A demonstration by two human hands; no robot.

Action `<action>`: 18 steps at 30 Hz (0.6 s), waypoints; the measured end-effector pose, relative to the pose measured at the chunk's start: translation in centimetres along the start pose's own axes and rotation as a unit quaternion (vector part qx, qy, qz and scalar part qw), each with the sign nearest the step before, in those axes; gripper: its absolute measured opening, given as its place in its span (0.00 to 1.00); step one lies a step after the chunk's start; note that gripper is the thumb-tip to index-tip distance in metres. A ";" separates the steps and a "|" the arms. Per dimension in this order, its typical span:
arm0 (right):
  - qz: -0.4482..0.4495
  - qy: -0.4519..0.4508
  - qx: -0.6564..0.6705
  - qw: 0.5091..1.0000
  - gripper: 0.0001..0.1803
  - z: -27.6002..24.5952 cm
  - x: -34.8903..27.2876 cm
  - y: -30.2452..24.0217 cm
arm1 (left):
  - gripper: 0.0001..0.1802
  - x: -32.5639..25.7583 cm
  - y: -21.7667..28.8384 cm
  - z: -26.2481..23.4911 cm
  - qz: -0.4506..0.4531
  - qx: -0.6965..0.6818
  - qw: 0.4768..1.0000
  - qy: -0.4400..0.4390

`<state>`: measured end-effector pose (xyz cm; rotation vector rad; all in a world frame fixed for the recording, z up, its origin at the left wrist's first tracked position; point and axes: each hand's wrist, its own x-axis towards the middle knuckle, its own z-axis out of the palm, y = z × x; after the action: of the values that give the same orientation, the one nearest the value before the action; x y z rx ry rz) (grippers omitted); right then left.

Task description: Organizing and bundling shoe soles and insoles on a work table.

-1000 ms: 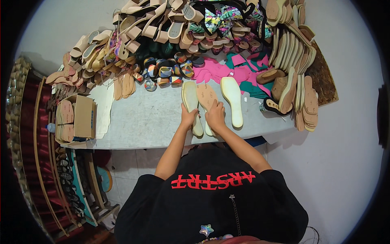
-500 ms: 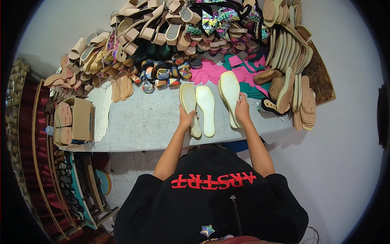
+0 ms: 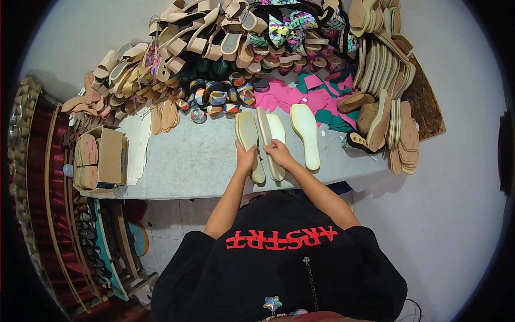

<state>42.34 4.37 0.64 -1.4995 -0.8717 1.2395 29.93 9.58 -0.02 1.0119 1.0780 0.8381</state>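
Hands: left hand (image 3: 247, 159) pressing flat insole (image 3: 250, 144); right hand (image 3: 279, 154) gripping tilted insole (image 3: 270, 145).
Progress: third insole (image 3: 306, 136) lying untouched right of them on counter (image 3: 188, 161).

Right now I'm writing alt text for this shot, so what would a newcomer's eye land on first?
First, the heap of sandals piled along the far edge of the grey table, with stacked soles at its right end. Next, three pale insoles near the front: the left hand rests on one, the right hand tilts the middle one on edge, and the third lies flat to the right. Pink scraps lie behind them.
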 end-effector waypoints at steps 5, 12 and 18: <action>0.024 -0.060 0.042 0.997 0.13 2.1 -0.2 -1.4 | 0.19 0.8 -0.4 -1.7 0.004 0.048 0.999 0.018; 0.047 -0.046 -0.088 0.994 0.36 2.5 1.4 1.1 | 0.24 0.2 1.1 -1.6 -0.132 -0.064 0.984 -0.101; 0.016 -0.073 -0.080 0.994 0.42 2.0 2.0 2.0 | 0.28 0.3 0.7 -1.7 -0.168 -0.064 0.976 -0.126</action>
<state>40.80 6.19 -1.88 -1.5696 -1.0687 1.3418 28.32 10.43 0.27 0.7754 0.9314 0.4826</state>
